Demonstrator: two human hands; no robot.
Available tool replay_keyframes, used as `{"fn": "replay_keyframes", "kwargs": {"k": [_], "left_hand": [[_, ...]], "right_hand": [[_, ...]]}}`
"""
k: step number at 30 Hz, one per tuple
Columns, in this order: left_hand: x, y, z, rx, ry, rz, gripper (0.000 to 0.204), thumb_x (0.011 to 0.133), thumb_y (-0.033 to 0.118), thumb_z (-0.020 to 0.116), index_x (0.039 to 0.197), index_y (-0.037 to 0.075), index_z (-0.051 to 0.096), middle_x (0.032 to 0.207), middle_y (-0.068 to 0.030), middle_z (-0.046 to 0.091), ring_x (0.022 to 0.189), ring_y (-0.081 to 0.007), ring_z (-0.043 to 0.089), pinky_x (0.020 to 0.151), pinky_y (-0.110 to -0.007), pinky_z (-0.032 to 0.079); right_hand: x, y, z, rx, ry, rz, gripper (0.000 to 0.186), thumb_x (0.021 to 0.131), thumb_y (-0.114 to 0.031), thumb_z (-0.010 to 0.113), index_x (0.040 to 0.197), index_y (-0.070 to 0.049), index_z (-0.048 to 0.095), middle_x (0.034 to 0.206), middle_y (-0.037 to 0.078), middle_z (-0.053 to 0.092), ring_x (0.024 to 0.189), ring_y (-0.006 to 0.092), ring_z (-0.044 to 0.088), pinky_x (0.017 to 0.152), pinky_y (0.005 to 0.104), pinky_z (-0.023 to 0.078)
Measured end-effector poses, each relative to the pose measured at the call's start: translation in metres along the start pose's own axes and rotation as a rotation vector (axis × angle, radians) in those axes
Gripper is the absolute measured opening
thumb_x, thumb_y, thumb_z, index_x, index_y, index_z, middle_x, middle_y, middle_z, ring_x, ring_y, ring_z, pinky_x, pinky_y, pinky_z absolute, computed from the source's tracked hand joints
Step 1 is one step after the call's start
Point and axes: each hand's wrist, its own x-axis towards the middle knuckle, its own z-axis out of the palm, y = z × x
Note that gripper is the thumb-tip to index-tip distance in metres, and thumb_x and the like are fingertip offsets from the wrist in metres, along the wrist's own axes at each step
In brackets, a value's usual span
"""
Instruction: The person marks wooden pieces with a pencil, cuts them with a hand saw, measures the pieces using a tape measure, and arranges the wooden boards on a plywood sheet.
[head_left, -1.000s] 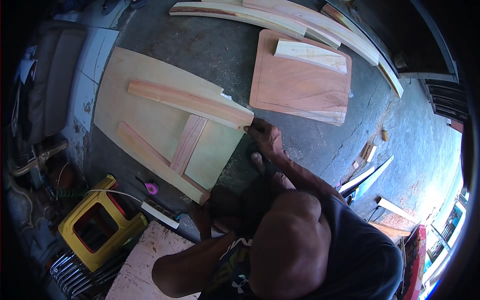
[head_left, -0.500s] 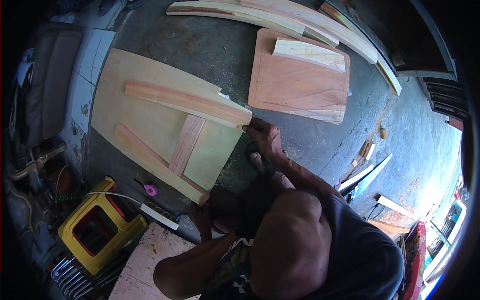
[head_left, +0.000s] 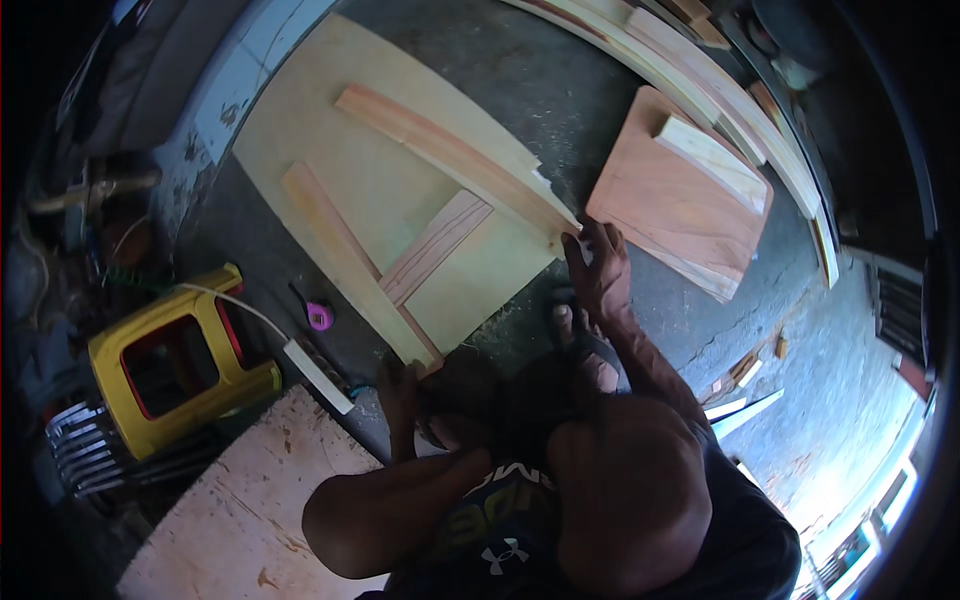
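Observation:
A pale plywood sheet (head_left: 320,60) lies on the floor, with three wooden bars on it in a rough A shape. My right hand (head_left: 603,272) has its thumb and fingers closed about the near end of the long right bar (head_left: 450,152). At the near end of the left bar (head_left: 335,240) is my left hand (head_left: 402,392), its fingers bent against the wood and partly in shadow. A shorter crosspiece (head_left: 437,245) slants between the two bars. It touches the left one and meets or nearly meets the right one.
A reddish board (head_left: 660,200) with a pale wood block (head_left: 712,165) on it lies at the right. Long planks (head_left: 690,85) stretch along the far right. On the left are a purple tape measure (head_left: 319,316), a yellow plastic stool (head_left: 170,430) and a stained pale board (head_left: 260,490).
My view has swung, so the sheet and bars appear turned clockwise and the right-hand board sits further right. Both hands stay at the near ends of the same two bars.

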Motion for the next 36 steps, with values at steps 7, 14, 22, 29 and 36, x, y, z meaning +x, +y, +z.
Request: {"fn": "replay_keyframes", "kwargs": {"k": [7, 14, 22, 29, 36], "left_hand": [[0.081, 0.003, -0.002, -0.177, 0.127, 0.061, 0.050, 0.093, 0.018, 0.067, 0.138, 0.000, 0.054, 0.106, -0.0127, 0.063, 0.093, -0.0228, 0.061, 0.083, -0.038, 0.050], [0.090, 0.011, 0.021, -0.183, 0.341, 0.153, 0.053, 0.088, 0.016, 0.072, 0.138, 0.002, 0.057, 0.100, -0.0143, 0.054, 0.091, -0.0272, 0.056, 0.080, -0.038, 0.047], [0.085, 0.010, 0.017, -0.136, 0.355, 0.108, 0.052, 0.084, 0.015, 0.073, 0.134, 0.007, 0.060, 0.100, -0.0154, 0.054, 0.086, -0.0297, 0.056, 0.078, -0.039, 0.049], [0.103, 0.020, 0.007, 0.036, 0.091, 0.139, 0.039, 0.081, 0.031, 0.073, 0.113, 0.010, 0.070, 0.090, -0.0173, 0.058, 0.084, -0.0353, 0.060, 0.074, -0.046, 0.049], [0.092, 0.003, -0.011, 0.006, 0.195, 0.145, 0.061, 0.076, 0.036, 0.081, 0.132, 0.017, 0.067, 0.086, -0.0146, 0.060, 0.082, -0.0307, 0.062, 0.076, -0.041, 0.051]], "right_hand": [[0.105, 0.010, 0.099, -0.161, -0.249, -0.419, 0.042, 0.092, -0.028, 0.069, 0.126, -0.003, 0.066, 0.119, 0.025, 0.065, 0.110, 0.0423, 0.062, 0.096, 0.0481, 0.049], [0.112, 0.006, 0.112, -0.036, -0.270, -0.481, 0.042, 0.092, -0.030, 0.069, 0.124, -0.005, 0.067, 0.114, 0.025, 0.066, 0.108, 0.0439, 0.063, 0.094, 0.0493, 0.050], [0.119, -0.005, 0.103, -0.090, -0.470, -0.334, 0.041, 0.093, -0.036, 0.067, 0.122, -0.007, 0.069, 0.114, 0.025, 0.065, 0.107, 0.0425, 0.064, 0.093, 0.0489, 0.051], [0.134, 0.019, 0.088, -0.110, -0.484, -0.357, 0.044, 0.093, -0.036, 0.070, 0.124, -0.004, 0.068, 0.115, 0.021, 0.066, 0.105, 0.0360, 0.066, 0.091, 0.0443, 0.051], [0.125, -0.003, 0.098, -0.186, -0.561, -0.273, 0.049, 0.094, -0.041, 0.068, 0.134, -0.013, 0.065, 0.117, 0.020, 0.064, 0.110, 0.0345, 0.064, 0.095, 0.0430, 0.049]]}}
